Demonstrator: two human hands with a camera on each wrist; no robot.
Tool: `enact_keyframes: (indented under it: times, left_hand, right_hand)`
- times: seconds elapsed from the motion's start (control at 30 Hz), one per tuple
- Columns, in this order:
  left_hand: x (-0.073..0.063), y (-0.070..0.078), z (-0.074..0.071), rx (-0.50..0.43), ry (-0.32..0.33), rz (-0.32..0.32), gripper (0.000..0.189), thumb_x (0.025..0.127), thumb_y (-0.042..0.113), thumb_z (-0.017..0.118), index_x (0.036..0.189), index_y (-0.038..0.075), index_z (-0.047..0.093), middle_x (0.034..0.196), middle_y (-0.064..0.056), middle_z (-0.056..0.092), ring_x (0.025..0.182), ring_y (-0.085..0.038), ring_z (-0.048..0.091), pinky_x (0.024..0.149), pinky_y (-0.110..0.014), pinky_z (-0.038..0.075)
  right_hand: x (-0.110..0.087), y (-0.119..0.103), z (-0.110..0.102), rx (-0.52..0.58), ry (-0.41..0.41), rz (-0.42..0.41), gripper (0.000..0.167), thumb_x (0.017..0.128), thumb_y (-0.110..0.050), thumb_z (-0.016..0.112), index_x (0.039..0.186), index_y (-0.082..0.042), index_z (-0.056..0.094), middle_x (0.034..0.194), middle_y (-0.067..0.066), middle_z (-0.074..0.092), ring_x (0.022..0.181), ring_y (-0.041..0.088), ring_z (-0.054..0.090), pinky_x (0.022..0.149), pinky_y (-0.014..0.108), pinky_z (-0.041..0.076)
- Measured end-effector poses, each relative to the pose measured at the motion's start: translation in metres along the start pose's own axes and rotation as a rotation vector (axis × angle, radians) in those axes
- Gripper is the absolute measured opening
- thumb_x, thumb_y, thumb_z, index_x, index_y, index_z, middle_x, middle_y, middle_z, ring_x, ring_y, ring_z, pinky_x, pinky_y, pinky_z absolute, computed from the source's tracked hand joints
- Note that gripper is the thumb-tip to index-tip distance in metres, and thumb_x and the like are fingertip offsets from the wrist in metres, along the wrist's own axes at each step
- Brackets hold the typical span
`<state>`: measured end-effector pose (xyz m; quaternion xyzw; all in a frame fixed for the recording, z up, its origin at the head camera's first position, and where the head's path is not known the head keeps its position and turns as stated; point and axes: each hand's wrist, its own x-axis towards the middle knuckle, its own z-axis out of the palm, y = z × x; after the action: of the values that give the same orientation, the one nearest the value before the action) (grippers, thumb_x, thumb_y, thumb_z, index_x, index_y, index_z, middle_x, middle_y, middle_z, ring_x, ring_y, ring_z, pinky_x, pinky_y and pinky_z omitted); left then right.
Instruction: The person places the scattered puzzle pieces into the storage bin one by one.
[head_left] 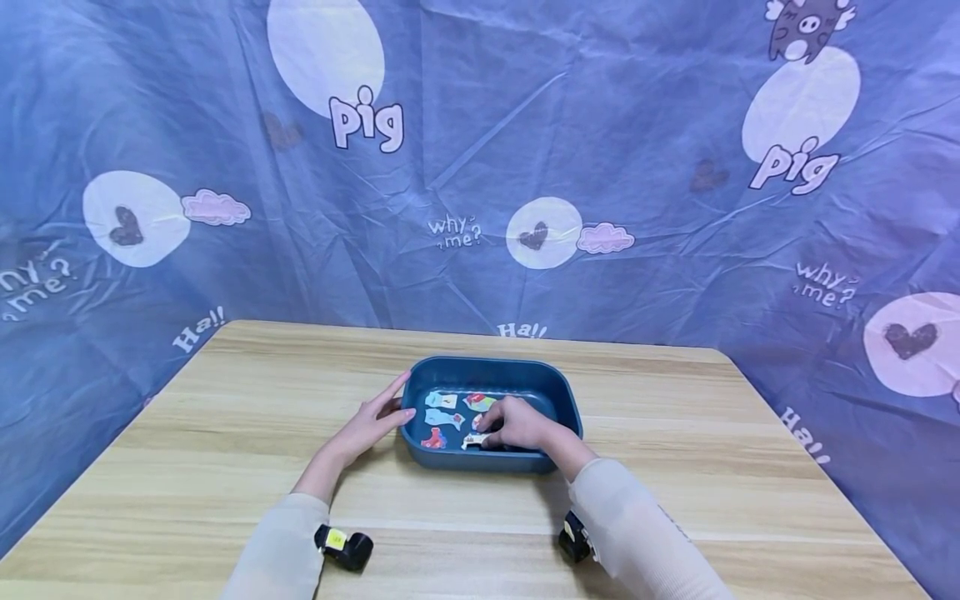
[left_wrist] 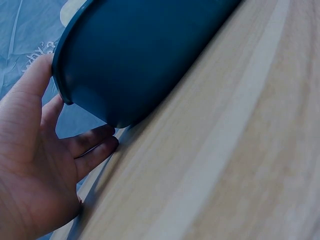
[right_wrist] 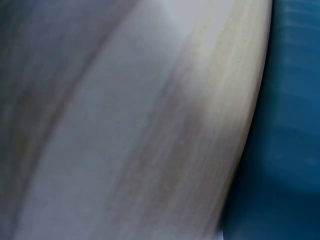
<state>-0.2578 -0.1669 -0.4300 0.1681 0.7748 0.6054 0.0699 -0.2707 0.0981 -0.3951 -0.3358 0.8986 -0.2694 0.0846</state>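
Note:
A dark blue rectangular bin (head_left: 495, 462) sits on the table, with several flat, colourful cutout pieces inside. My left hand (head_left: 369, 427) rests against the bin's left end with fingers fairly straight. In the left wrist view, this hand (left_wrist: 35, 155) touches the rim and outer wall. My right hand (head_left: 517, 423) reaches into the bin, fingers bent downward. Its fingertips are at a white piece with dark marks (head_left: 472, 440); whether they pinch it is hidden. Nearby lie a light blue piece (head_left: 442, 418), a red piece (head_left: 433, 438) and a red-and-green piece (head_left: 480, 402).
The bin stands on a light wooden table (head_left: 300, 367). A blue printed cloth (head_left: 465, 167) hangs behind and around it. Both sleeves carry a small black camera, one on the left wrist (head_left: 345, 547). In the right wrist view, only blurred table and the bin's outer wall (right_wrist: 285, 125) appear.

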Motion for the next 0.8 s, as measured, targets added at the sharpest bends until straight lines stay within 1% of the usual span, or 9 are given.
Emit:
enact_keyframes:
  times: [0.27,0.37,0.5,0.63,0.8]
  left_hand:
    - [-0.0004,0.0012,0.0007,0.01,0.0,0.022,0.064,0.083,0.03,0.056,0.138,0.027,0.022,0.123,-0.019,0.043,0.114,-0.025,0.039,0.094,-0.042,0.028]
    - [-0.0005,0.0014,0.001,0.014,0.003,0.024,0.064,0.084,0.028,0.056,0.138,0.027,0.022,0.123,-0.019,0.044,0.114,-0.025,0.039,0.094,-0.042,0.027]
    - [-0.0008,0.0016,0.0015,0.012,0.004,0.021,0.063,0.084,0.027,0.056,0.138,0.027,0.022,0.123,-0.019,0.043,0.114,-0.026,0.039,0.095,-0.042,0.026]
    - [-0.0013,0.0015,0.002,0.008,0.004,0.015,0.064,0.084,0.029,0.056,0.138,0.027,0.022,0.123,-0.019,0.043,0.115,-0.026,0.038,0.095,-0.042,0.026]
    - [-0.0014,0.0014,0.0021,0.004,0.01,0.011,0.064,0.083,0.03,0.057,0.137,0.027,0.022,0.123,-0.019,0.044,0.114,-0.026,0.039,0.095,-0.042,0.026]
  right_hand:
    - [-0.0008,-0.0013,0.0004,-0.01,0.005,-0.03,0.014,0.071,-0.01,0.07,0.083,-0.005,0.07,0.082,0.0,0.061,0.076,0.011,0.054,0.069,0.025,0.044]
    - [-0.0008,-0.0015,0.0007,0.012,0.011,-0.02,0.014,0.071,-0.009,0.069,0.084,-0.005,0.069,0.083,0.001,0.062,0.076,0.011,0.055,0.068,0.024,0.044]
    - [-0.001,-0.0014,0.001,0.093,0.031,0.009,0.014,0.073,-0.008,0.068,0.086,-0.003,0.069,0.085,0.003,0.063,0.077,0.01,0.056,0.066,0.022,0.045]
    - [-0.0012,-0.001,0.0001,0.196,0.045,0.036,0.013,0.075,-0.008,0.066,0.087,-0.002,0.068,0.085,0.004,0.063,0.075,0.01,0.055,0.065,0.023,0.046]
    - [-0.0003,-0.0023,-0.0036,0.259,0.049,0.051,0.016,0.077,-0.009,0.065,0.09,-0.002,0.067,0.086,0.005,0.062,0.076,0.012,0.054,0.067,0.025,0.045]
